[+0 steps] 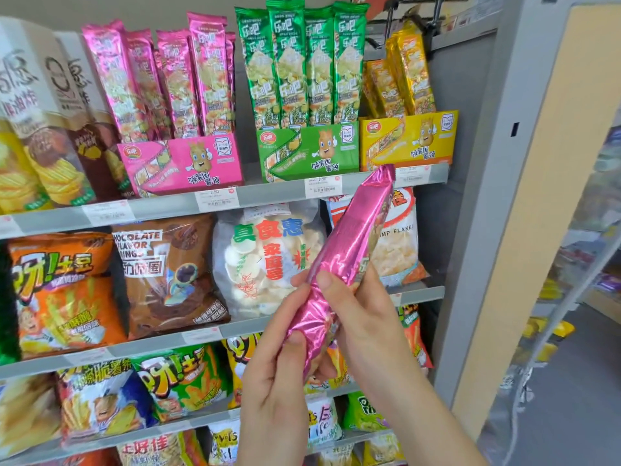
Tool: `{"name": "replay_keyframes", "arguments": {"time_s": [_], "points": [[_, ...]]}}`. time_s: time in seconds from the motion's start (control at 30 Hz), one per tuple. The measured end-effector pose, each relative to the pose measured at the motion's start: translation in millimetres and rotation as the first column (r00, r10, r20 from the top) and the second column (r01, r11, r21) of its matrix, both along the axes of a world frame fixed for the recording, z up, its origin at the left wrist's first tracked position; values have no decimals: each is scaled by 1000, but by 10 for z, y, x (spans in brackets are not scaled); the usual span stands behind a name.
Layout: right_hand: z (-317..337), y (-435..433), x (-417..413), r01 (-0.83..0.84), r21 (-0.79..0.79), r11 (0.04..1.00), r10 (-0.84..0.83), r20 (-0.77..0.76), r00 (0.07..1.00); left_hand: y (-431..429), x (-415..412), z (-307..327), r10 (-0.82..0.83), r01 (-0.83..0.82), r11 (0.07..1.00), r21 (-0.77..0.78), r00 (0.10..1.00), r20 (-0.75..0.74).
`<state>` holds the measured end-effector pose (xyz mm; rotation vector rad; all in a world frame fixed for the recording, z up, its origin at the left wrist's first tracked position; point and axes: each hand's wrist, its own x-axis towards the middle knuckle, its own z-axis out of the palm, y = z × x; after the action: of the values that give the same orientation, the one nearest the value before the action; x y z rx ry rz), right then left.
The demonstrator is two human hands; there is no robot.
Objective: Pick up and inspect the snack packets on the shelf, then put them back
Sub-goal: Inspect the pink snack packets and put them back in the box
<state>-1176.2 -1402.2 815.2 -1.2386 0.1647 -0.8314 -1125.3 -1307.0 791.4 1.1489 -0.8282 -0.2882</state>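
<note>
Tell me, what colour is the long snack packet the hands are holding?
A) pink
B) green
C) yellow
A: the left hand and the right hand hold a shiny pink packet, the same colour as the pink box on the top shelf.

A long, narrow pink foil snack packet (349,243) is off the shelf and held aslant, its crimped top end pointing up and to the right. Its plain shiny side faces the camera, with the printed face turned to the right. The left hand (275,391) pinches its crinkled lower end, and the right hand (366,331) wraps around just above, thumb on the foil. More pink packets (174,79) of the same shape stand upright in a pink display box (188,163) on the top shelf (268,193), with green packets (302,62) and yellow packets (406,68) upright to their right
</note>
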Motion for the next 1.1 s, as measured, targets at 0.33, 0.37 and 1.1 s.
{"name": "replay_keyframes", "arguments": {"time_s": [0.33,0.37,1.1], "points": [[-26,-154,-132,182,33,983,-183,27,983,-145,-33,-160,-35,-21,991,132,911,412],[-1,-160,-146,189,33,981,-190,16,982,-144,-41,-173,-18,-48,989,137,894,447],[357,-217,-105,512,-61,857,-511,34,859,-237,-93,-17,-29,-65,983,171,867,498]]}}
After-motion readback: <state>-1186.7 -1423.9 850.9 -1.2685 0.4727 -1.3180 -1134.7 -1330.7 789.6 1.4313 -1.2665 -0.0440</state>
